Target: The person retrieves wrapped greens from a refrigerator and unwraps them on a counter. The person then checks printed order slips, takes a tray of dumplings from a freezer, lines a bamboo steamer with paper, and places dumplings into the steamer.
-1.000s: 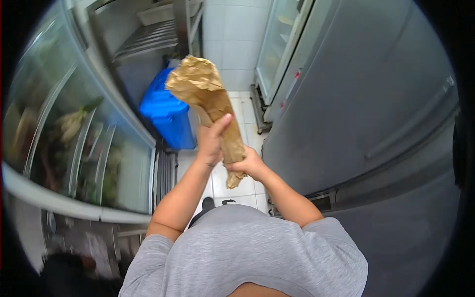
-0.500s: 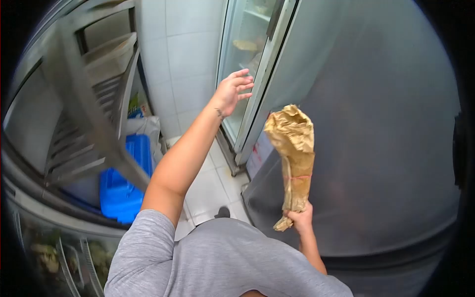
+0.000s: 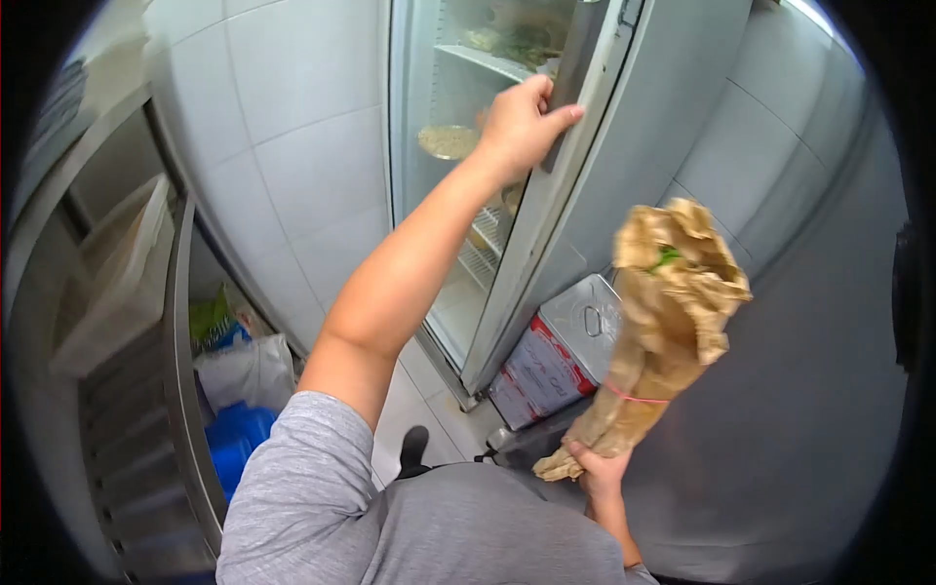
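My left hand (image 3: 526, 125) reaches up to the glass-door fridge, its fingers curled over the edge of the dark door handle (image 3: 565, 146) and its thumb against the frame. Behind the glass of the fridge door (image 3: 414, 205) are wire shelves, leafy greens (image 3: 531, 49) and a round dish of pale food (image 3: 448, 142). Low on the right, my right hand (image 3: 600, 466) is closed round the narrow lower end of a crumpled brown paper bundle (image 3: 673, 322). A pink rubber band circles the bundle, and a bit of green shows in its open top.
A square metal tin (image 3: 575, 336) with a red and white label stands beside the fridge. On the left is a steel slatted rack (image 3: 175, 322) holding a pale plastic tub (image 3: 122, 273). A white sack (image 3: 249, 375) and a blue container (image 3: 239, 434) sit low behind it. Tiled wall (image 3: 292, 127) lies ahead.
My left hand has moved from open in the air onto the fridge door handle. The view has come nearer the fridge, revealing the tin. The paper bundle now leans to the right.
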